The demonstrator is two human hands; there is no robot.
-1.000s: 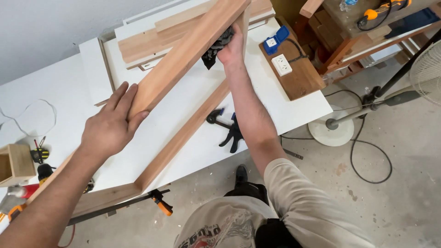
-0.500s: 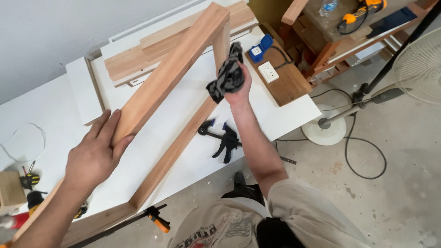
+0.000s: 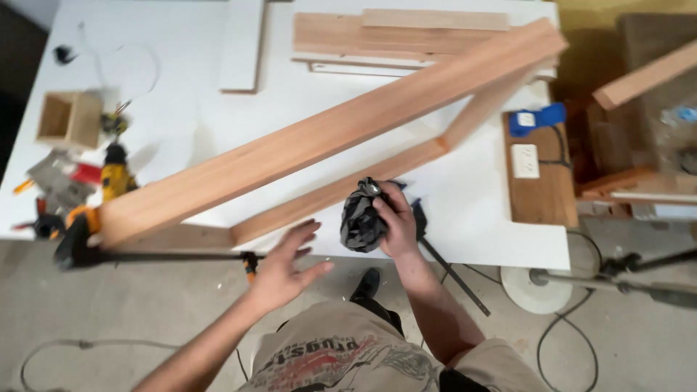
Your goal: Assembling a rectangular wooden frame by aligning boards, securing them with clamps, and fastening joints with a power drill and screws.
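Head view, looking down over the bench [image 3: 465, 196], white top. Right hand [image 3: 396, 221] w/ grip clenched round a crumpled dark rag [image 3: 361, 216], held at the front edge of the bench, just below the lower rail of a wooden frame [image 3: 327, 138]. Rag is close to that rail; can't tell if it touches. Left hand [image 3: 287, 265] is released, fingers spread, palm down, hovering just off the bench's front edge, near the frame's lower rail but not touching it.

Frame: long pale boards joined in an open shape, top rail running diag. from lower left to upper right, tilted up off the bench. Left corner is held by a bar clamp [image 3: 156, 255] w/ black bar and orange-black ends, lying along the bench edge.

Left side of bench: yellow cordless drill [image 3: 115, 174], small open wooden box [image 3: 67, 120], a few red and grey bits beside them. Back: stack of flat boards [image 3: 377, 40], white panel [image 3: 241, 43]. Right: wooden board w/ a white socket [image 3: 526, 161] and a blue object [image 3: 536, 120] on it. On the floor to the right, fan base [image 3: 536, 289] w/ cables.
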